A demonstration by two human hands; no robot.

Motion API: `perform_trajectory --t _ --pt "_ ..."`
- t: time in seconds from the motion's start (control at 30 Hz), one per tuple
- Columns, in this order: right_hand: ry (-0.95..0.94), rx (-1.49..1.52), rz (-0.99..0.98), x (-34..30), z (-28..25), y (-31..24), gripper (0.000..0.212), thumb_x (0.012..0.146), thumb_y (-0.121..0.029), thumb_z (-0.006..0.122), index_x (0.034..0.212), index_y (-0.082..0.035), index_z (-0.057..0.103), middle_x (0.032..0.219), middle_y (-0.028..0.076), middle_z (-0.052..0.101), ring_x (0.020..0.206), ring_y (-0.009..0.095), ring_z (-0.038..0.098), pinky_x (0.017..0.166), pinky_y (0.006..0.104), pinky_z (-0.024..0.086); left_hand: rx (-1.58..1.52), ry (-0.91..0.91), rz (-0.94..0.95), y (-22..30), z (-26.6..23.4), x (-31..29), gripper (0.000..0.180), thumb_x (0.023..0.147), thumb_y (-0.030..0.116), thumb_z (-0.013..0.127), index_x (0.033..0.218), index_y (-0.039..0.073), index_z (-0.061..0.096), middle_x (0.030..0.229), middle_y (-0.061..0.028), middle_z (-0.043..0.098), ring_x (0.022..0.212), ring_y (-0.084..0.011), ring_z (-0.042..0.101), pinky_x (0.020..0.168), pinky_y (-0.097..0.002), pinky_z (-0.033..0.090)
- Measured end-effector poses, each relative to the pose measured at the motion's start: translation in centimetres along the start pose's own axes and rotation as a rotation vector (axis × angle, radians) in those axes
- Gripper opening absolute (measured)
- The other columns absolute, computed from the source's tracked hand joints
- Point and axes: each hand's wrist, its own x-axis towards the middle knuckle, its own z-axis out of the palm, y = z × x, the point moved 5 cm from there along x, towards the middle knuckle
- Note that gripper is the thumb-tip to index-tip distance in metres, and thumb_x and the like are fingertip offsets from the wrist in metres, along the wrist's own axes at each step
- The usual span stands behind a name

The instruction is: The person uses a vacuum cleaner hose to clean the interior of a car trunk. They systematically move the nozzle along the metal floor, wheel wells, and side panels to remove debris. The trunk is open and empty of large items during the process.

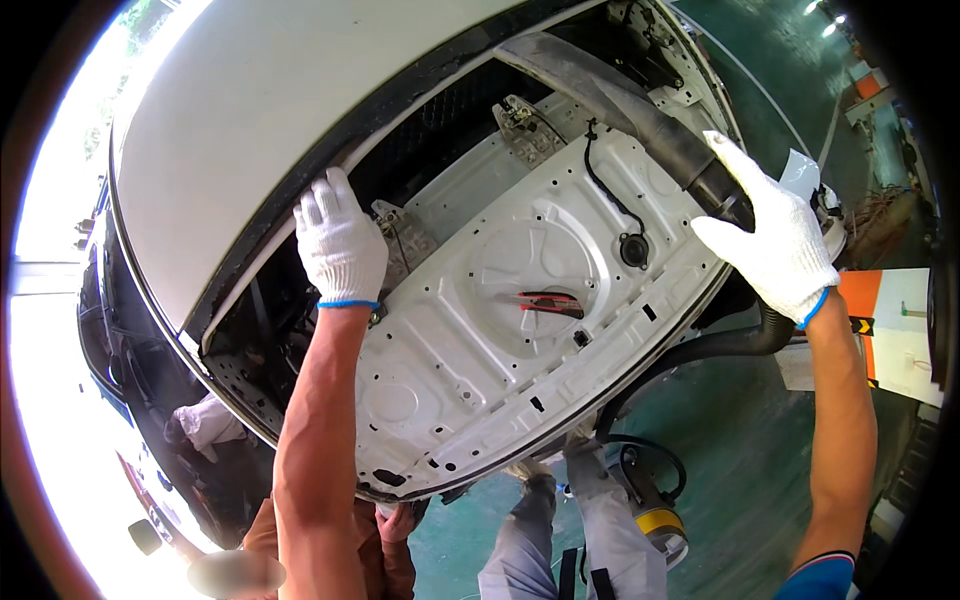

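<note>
Both my hands wear white knit gloves with blue cuffs. My left hand [340,240] rests its fingers on the dark edge of the car's window opening [270,205]. At the right, my right hand [775,235] is open, thumb and fingers spread around the end of a dusty grey-black tube [690,150]; whether it touches the tube I cannot tell. That tube lies across the right side of a bare white metal panel [440,350] of the car. On the panel's round recess lies a red and black utility knife [552,304]. A black round fitting with a cable [634,250] sits nearby.
A black corrugated hose [700,348] runs below the panel's edge toward a yellow-banded canister [660,522] on the green floor. Another person's grey-trousered legs [600,510] stand close by. A person in brown [385,550] is at the lower left. Orange and white boards [895,330] stand at right.
</note>
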Motion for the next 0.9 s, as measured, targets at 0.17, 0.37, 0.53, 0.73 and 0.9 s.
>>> perform_trajectory --t 0.17,0.37,0.53,0.73,0.9 --pt "-0.074 0.083 -0.036 1.5 0.5 0.9 0.081 0.091 -0.023 0.083 0.163 -0.006 0.05 0.156 0.021 0.062 0.141 0.033 0.064 0.119 0.039 0.048 0.028 -0.048 -0.035 0.7 -0.1 0.1 0.072 0.09 0.014 0.072 0.156 -0.003 0.048 0.132 -0.0209 0.062 0.127 -0.0395 0.059 0.107 -0.0502 0.053" --pt "-0.159 0.034 -0.03 3.4 -0.2 -0.7 0.082 0.09 -0.027 0.083 0.163 -0.008 0.051 0.149 0.024 0.066 0.131 0.038 0.069 0.112 0.0407 0.053 0.051 -0.144 -0.055 1.1 -0.9 1.8 0.071 0.087 0.013 0.073 0.154 0.002 0.055 0.119 -0.0191 0.065 0.113 -0.0372 0.064 0.1 -0.0499 0.054" --pt "-0.212 -0.004 -0.048 4.7 0.2 -2.0 0.082 0.089 -0.029 0.082 0.162 -0.011 0.052 0.133 0.027 0.073 0.113 0.041 0.074 0.101 0.0431 0.057 0.09 -0.095 -0.021 1.5 -0.3 1.4 0.066 0.083 0.009 0.072 0.149 0.002 0.061 0.114 -0.0193 0.065 0.108 -0.0379 0.064 0.098 -0.0513 0.055" --pt "-0.221 -0.054 -0.125 5.2 1.3 -2.6 0.083 0.088 -0.034 0.081 0.163 -0.015 0.051 0.122 0.027 0.075 0.102 0.043 0.074 0.094 0.0467 0.058 0.139 -0.117 -0.018 1.2 0.8 1.0 0.073 0.087 0.017 0.08 0.155 0.005 0.055 0.122 -0.0215 0.065 0.115 -0.0387 0.063 0.1 -0.0509 0.055" --pt "-0.196 -0.133 -0.167 5.3 2.8 -3.6 0.087 0.088 -0.05 0.076 0.166 -0.021 0.048 0.104 0.024 0.074 0.095 0.045 0.074 0.086 0.0538 0.058 0.138 -0.135 -0.035 0.9 0.9 0.6 0.074 0.089 0.022 0.082 0.156 0.005 0.053 0.125 -0.0225 0.064 0.118 -0.04 0.062 0.101 -0.0517 0.054"
